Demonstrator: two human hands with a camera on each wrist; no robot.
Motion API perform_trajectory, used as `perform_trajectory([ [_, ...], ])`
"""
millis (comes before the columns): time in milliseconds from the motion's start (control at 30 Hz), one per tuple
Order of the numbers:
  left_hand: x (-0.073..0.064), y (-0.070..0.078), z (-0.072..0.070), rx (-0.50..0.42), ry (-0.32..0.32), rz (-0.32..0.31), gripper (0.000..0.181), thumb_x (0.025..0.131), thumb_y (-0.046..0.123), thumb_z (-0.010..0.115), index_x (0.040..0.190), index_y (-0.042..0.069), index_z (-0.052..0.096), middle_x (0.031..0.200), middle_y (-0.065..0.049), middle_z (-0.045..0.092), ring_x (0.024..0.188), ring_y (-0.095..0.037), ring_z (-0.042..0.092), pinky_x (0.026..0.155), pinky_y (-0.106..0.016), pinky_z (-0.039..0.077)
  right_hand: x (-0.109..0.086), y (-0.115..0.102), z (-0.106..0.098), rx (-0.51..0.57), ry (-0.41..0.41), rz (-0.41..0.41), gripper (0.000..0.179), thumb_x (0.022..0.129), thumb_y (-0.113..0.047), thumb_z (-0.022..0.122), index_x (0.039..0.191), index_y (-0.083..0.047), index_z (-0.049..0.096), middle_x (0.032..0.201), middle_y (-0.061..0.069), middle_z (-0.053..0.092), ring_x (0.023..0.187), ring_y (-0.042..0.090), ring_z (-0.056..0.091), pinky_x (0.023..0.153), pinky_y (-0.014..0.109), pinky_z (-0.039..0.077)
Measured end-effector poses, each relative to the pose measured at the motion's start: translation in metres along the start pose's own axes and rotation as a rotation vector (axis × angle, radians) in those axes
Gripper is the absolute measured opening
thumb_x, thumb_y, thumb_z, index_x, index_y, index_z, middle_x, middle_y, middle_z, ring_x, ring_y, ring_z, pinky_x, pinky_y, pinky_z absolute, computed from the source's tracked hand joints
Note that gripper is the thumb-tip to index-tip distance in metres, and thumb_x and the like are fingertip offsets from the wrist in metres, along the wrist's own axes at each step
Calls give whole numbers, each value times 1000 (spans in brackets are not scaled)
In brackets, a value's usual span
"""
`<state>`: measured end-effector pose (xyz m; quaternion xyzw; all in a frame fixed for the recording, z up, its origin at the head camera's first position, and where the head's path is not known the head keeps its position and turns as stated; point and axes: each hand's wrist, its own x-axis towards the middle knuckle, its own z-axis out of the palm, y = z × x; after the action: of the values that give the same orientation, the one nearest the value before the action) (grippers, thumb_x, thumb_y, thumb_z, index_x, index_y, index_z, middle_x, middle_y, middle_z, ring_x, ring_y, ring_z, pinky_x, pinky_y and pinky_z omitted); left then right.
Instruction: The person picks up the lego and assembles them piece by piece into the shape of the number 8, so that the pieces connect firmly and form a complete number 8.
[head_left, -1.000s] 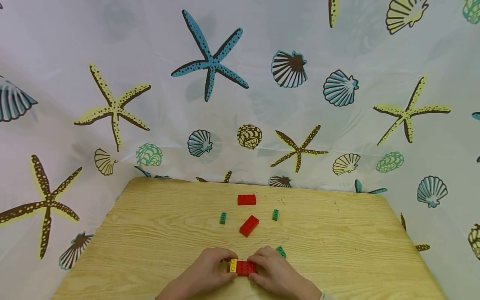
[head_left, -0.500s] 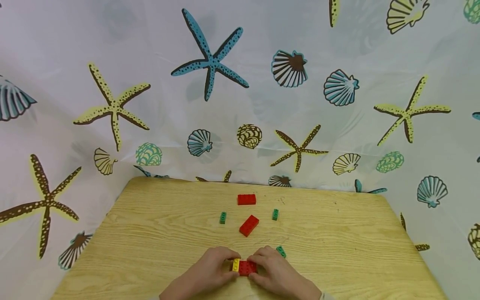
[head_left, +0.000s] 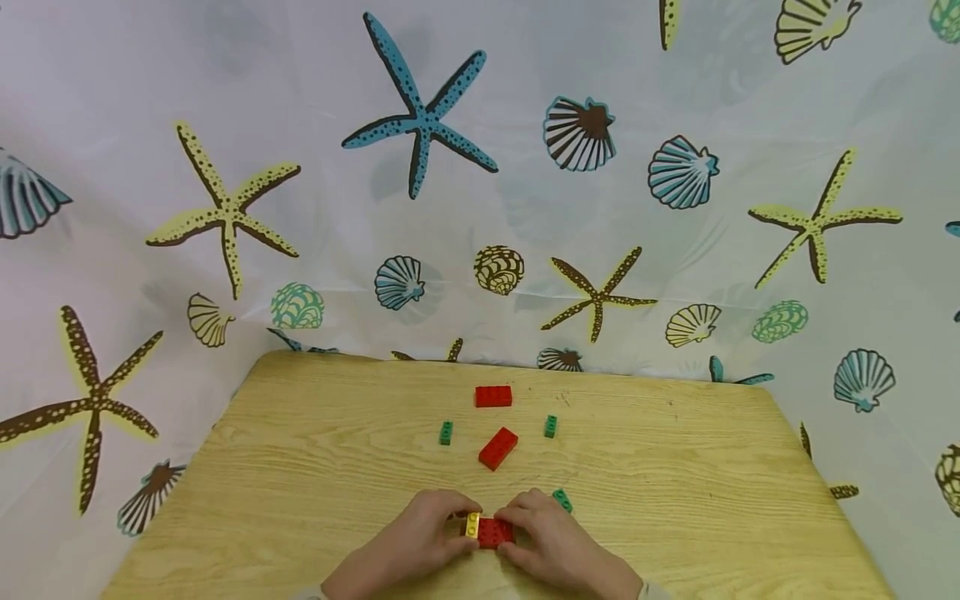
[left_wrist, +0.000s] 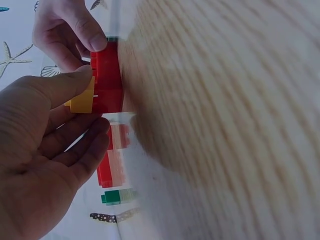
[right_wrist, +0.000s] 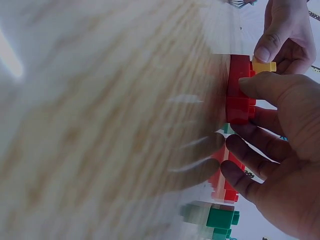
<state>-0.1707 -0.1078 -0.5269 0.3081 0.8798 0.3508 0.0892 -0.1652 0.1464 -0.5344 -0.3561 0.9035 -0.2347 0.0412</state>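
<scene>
In the head view, my left hand (head_left: 420, 533) pinches a yellow toy building brick (head_left: 472, 526) between thumb and fingers. That brick sits studs up on the left end of a red row (head_left: 490, 534) at the near middle of the table. From the left wrist, a seam splits the row into two red bricks (left_wrist: 107, 67) standing end to end on the tabletop. My right hand (head_left: 551, 537) grips the row's right end; in the right wrist view its thumb presses the near red brick (right_wrist: 239, 110), while the lower fingers spread away from it.
Beyond the hands on the wooden table (head_left: 337, 433) lie a slanted red brick (head_left: 498, 448) and another red brick (head_left: 493, 397). Small green bricks sit at left (head_left: 446, 433), at right (head_left: 551, 427) and beside my right hand (head_left: 562, 500). A shell-patterned cloth (head_left: 510, 208) surrounds the table.
My left hand has shifted slightly right with the yellow brick, and the red stretch showing between the hands has become shorter. My right hand has stayed in place.
</scene>
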Motion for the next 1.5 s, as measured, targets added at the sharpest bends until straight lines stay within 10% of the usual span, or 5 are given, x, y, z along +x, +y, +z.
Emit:
perform_trajectory([
  [1500,4,-7,-3,-49,-11,-48,39,93,31,83,121,5,75,113,1,76,98,-13,68,86,-33,58,6,2,2,-5,3,29,33,102,-32,72,128,-11,74,118,-4,70,110,11,60,96,31,53],
])
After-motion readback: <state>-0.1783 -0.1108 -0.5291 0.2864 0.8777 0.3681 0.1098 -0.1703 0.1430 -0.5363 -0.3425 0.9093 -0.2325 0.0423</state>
